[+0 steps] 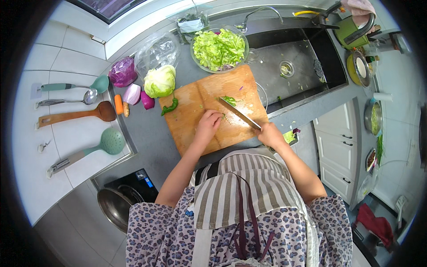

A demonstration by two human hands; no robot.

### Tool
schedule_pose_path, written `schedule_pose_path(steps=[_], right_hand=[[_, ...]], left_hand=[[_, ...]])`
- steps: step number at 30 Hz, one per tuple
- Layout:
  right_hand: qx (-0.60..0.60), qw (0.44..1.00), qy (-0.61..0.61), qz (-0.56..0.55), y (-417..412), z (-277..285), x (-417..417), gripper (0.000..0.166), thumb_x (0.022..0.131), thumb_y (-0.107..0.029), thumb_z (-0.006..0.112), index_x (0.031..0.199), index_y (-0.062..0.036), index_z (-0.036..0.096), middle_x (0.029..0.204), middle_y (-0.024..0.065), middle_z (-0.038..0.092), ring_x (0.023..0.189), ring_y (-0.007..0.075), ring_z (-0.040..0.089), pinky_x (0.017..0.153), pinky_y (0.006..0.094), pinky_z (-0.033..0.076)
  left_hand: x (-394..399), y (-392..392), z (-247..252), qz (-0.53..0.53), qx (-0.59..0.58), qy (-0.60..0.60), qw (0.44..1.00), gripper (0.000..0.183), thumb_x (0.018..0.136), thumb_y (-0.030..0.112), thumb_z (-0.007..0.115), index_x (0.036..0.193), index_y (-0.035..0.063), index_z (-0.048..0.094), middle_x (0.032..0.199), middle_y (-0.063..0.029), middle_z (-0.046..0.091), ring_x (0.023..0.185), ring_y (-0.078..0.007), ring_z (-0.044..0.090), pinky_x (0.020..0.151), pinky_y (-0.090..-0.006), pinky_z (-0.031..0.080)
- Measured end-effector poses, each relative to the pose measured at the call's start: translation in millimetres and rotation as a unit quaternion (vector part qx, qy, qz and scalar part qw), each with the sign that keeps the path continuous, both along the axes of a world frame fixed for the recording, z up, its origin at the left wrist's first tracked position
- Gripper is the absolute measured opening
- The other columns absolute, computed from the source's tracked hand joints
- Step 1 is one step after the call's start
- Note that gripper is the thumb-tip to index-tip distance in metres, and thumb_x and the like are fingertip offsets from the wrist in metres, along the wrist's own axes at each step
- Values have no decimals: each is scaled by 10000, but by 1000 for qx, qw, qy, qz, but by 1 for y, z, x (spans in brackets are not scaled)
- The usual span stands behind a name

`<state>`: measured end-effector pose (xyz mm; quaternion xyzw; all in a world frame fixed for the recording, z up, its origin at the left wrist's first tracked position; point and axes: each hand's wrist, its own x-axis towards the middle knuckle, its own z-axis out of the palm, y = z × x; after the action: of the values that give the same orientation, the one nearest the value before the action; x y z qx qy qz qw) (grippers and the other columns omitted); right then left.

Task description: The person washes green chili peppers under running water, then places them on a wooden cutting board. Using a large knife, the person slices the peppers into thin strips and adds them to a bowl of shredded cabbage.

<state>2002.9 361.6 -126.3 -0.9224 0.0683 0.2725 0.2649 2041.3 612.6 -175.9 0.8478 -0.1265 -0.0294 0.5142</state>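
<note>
A wooden cutting board (186, 126) lies aslant on the counter. My right hand (271, 135) grips the handle of a kitchen knife (241, 115), its blade angled to the upper left over the board. Sliced green pepper (229, 100) lies beside the blade near its tip. My left hand (209, 124) rests on the board left of the blade, a small green bit at its fingertips; whether it pinches that bit I cannot tell. A whole green pepper (170, 107) lies at the board's left edge. A glass bowl of shredded lettuce (219, 50) stands behind the board.
Left of the board are a cabbage (160, 81), a purple cabbage (123, 71), onion pieces (132, 94) and a carrot (118, 104). A black sink (297, 60) lies at the back right. A pan (113, 205) sits at the lower left. Utensils hang on the left wall.
</note>
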Motion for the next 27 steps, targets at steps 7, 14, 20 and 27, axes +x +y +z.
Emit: schedule_pose_path(steps=[7, 14, 20, 27], right_hand=[[-45, 998, 31, 25, -1, 6, 0, 231, 841, -213, 620, 1023, -76, 665, 813, 218, 658, 800, 408, 636, 735, 475, 515], [-58, 996, 13, 71, 3, 13, -4, 179, 821, -192, 601, 927, -69, 674, 789, 216, 657, 777, 411, 638, 727, 479, 524], [-49, 997, 23, 60, 2, 10, -4, 196, 813, -212, 594, 820, -37, 682, 780, 228, 660, 780, 411, 648, 736, 476, 530], [-40, 995, 47, 73, -4, 6, -2, 202, 822, -205, 615, 946, -53, 664, 797, 232, 653, 794, 422, 633, 739, 485, 522]], left_hand=[[-3, -11, -6, -62, 107, -189, 974, 164, 764, 4, 616, 923, -1, 657, 1002, -97, 617, 969, -270, 583, 820, -361, 506], [-14, -9, -7, -67, 135, -249, 957, 181, 730, 29, 595, 897, -26, 639, 1001, -113, 624, 990, -270, 580, 851, -338, 504], [-5, -11, 1, -85, 146, -252, 953, 173, 717, 50, 585, 874, 2, 636, 1007, -103, 623, 999, -264, 580, 844, -339, 509], [-6, -10, 2, -83, 142, -240, 957, 196, 756, 54, 587, 936, 10, 651, 1000, -94, 614, 975, -255, 575, 813, -335, 514]])
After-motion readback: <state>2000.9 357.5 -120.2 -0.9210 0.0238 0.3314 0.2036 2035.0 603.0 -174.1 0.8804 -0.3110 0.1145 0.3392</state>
